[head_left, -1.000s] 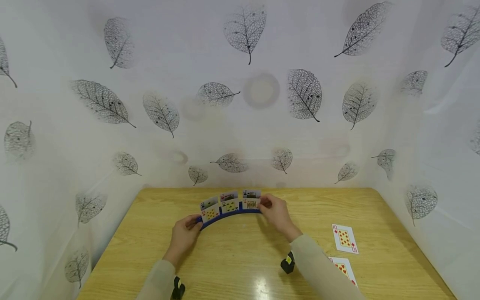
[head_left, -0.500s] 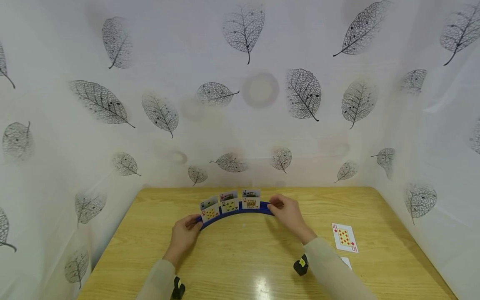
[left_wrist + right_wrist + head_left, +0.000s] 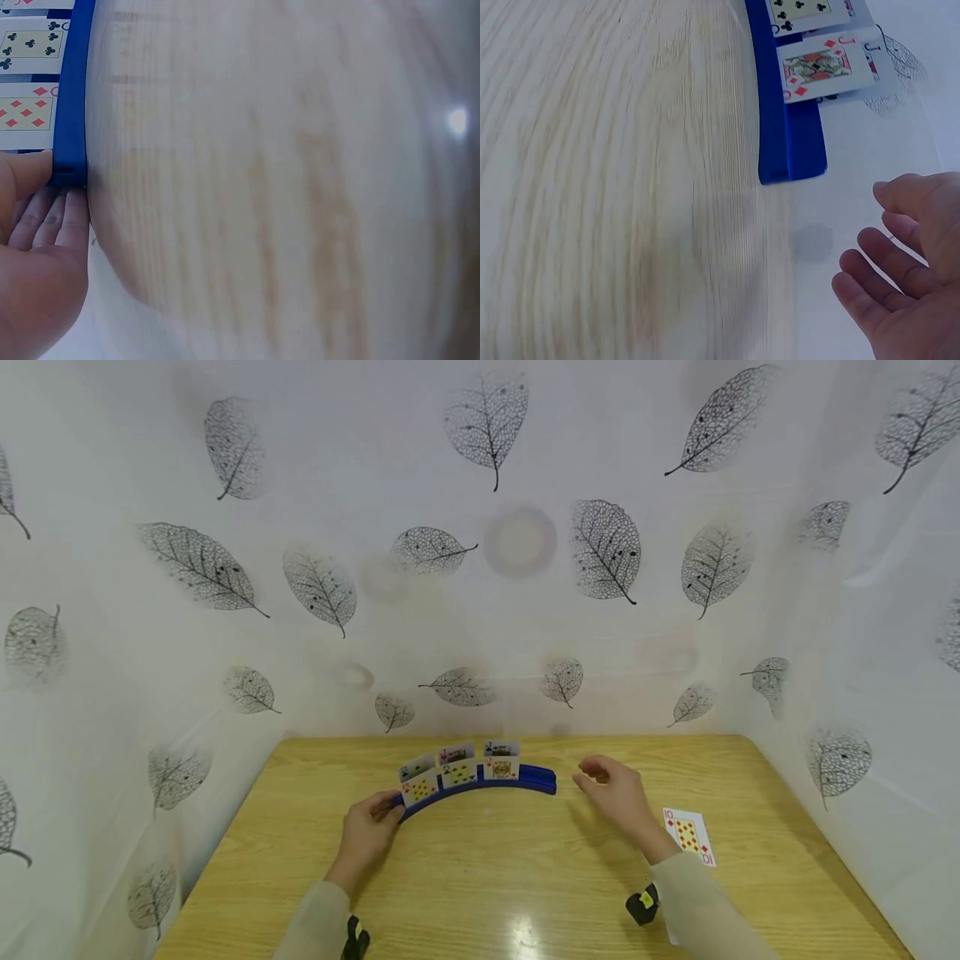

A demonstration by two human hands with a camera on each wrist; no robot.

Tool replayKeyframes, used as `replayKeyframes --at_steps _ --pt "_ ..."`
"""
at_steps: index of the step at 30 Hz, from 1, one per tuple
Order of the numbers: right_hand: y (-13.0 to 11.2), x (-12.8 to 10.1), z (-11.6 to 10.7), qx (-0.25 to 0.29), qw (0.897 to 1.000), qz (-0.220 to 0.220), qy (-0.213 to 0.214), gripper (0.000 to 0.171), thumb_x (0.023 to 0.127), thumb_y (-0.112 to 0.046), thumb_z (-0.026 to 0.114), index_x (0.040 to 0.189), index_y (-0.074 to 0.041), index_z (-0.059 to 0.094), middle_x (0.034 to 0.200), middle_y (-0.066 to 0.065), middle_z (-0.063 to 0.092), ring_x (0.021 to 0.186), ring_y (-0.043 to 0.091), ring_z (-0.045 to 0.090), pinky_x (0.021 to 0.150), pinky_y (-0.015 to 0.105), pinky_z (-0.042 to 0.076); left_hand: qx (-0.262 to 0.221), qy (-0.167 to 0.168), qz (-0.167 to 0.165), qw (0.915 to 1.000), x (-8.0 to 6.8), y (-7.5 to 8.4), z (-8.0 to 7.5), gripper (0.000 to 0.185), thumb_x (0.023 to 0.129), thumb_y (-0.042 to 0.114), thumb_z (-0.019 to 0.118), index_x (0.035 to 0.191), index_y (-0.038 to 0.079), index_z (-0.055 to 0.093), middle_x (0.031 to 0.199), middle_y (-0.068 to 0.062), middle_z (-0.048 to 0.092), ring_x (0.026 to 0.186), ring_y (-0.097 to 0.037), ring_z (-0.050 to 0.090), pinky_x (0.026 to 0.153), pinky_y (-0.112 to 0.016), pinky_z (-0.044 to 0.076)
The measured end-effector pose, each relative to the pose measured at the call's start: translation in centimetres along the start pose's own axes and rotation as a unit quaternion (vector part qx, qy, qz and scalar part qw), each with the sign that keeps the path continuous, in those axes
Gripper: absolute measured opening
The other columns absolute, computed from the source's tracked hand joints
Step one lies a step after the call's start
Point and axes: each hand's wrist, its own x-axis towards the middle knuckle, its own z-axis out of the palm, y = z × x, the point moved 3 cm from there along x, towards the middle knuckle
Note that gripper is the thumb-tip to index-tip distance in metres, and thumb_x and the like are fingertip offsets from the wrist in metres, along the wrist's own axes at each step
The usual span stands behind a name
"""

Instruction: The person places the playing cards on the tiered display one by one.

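A curved blue card holder (image 3: 538, 779) stands on the table with playing cards upright in two rows. In the front row are a diamonds card (image 3: 420, 788), a clubs card (image 3: 459, 772) and a jack of diamonds (image 3: 817, 69); the cards behind are partly covered. My left hand (image 3: 369, 831) pinches the holder's left end, thumb in front, as the left wrist view also shows. Off to the right of the holder's bare right end, my right hand (image 3: 621, 795) hovers with loosely bent fingers, touching nothing.
A ten of diamonds (image 3: 686, 832) lies face up on the wooden table (image 3: 465, 877), right of my right forearm. Another card (image 3: 672, 935) is almost hidden under the right sleeve. A leaf-patterned white curtain (image 3: 525, 635) surrounds the table's back and sides.
My right hand has moved right, from the jack of diamonds along the holder's right end and then away from it, uncovering that end. The left hand has stayed in place.
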Motion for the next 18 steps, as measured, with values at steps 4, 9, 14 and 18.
replayKeyframes --at_steps 4,9,14,18 --pt "0.7 -0.7 -1.4 -0.016 1.000 0.005 0.003 0.029 0.101 -0.021 0.073 0.123 -0.002 0.072 0.120 0.018 0.075 0.112 0.036 0.071 0.101 0.052 0.060 0.001 0.001 0.002 1.0000 0.0 0.0 0.0 0.031 0.099 0.000 0.069 0.130 -0.003 0.071 0.126 -0.025 0.073 0.119 -0.038 0.071 0.098 -0.037 0.063" --pt "1.7 -1.4 -2.8 -0.035 0.999 0.006 0.003 0.032 0.101 -0.021 0.073 0.126 -0.001 0.071 0.124 0.020 0.074 0.115 0.039 0.070 0.102 0.055 0.059 0.001 0.002 0.003 1.0000 0.0 0.0 0.0 0.031 0.099 0.000 0.069 0.130 -0.003 0.071 0.125 -0.025 0.073 0.119 -0.038 0.072 0.098 -0.036 0.063" --pt "2.5 -2.1 -4.1 -0.052 0.999 0.004 0.009 0.034 0.102 -0.023 0.072 0.126 0.000 0.070 0.126 0.022 0.073 0.116 0.041 0.069 0.102 0.057 0.058 0.000 0.002 0.002 1.0000 0.0 0.1 0.0 0.031 0.099 0.000 0.070 0.129 -0.003 0.071 0.124 -0.025 0.073 0.118 -0.038 0.072 0.096 -0.035 0.063" --pt "2.9 -2.5 -5.0 -0.062 0.998 0.002 0.012 0.036 0.101 -0.023 0.072 0.127 0.001 0.069 0.128 0.024 0.072 0.116 0.043 0.068 0.101 0.058 0.058 0.002 0.001 0.003 1.0000 0.0 0.1 0.0 0.031 0.099 0.000 0.070 0.129 -0.003 0.071 0.124 -0.025 0.073 0.117 -0.038 0.072 0.096 -0.036 0.063"
